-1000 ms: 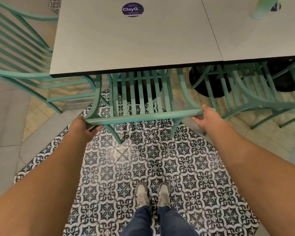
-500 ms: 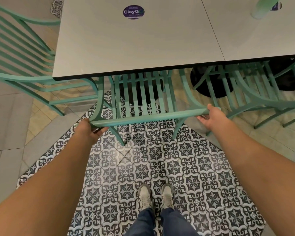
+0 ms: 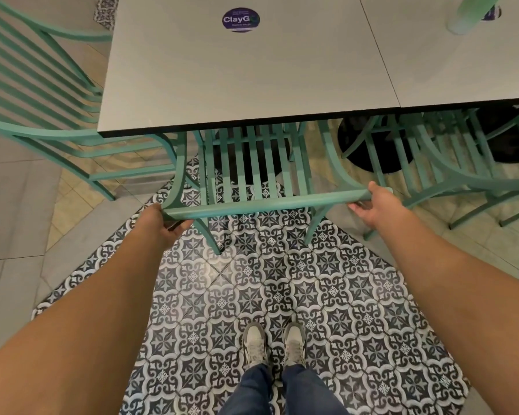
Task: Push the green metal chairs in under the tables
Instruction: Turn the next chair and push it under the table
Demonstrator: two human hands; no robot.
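Writing: a round purple sticker (image 3: 240, 20) on the table (image 3: 252, 70) reads "ClayG"; the smaller print under it is too small to read. A second purple sticker (image 3: 491, 13) on the next table (image 3: 468, 58) is mostly hidden behind a pale green post (image 3: 471, 13), so nothing on it can be read.
Chair: the green metal chair (image 3: 253, 175) stands just ahead of both hands, its slatted seat partly under the near edge of the table, its back legs out on the patterned floor tiles (image 3: 267, 295).
Top rail: the chair's top rail (image 3: 264, 203) runs across between the two hands, touching each at its ends.
Left hand: the left hand (image 3: 159, 226) grips the left end of the rail, fingers curled under it, thumb side on top.
Right hand: the right hand (image 3: 375, 206) is at the right end of the rail, thumb side against it; the fingers look loosely bent below the rail and palm-up, and whether they close on it cannot be told.
Other chairs: one more green chair (image 3: 42, 94) stands beyond the left hand, at the table's left side; another chair (image 3: 450, 175) stands beyond the right hand, partly under the next table.
Behind the hands: grey shoes (image 3: 274, 344) and blue jeans (image 3: 279, 390) stand on the tiles, well back from the chair.
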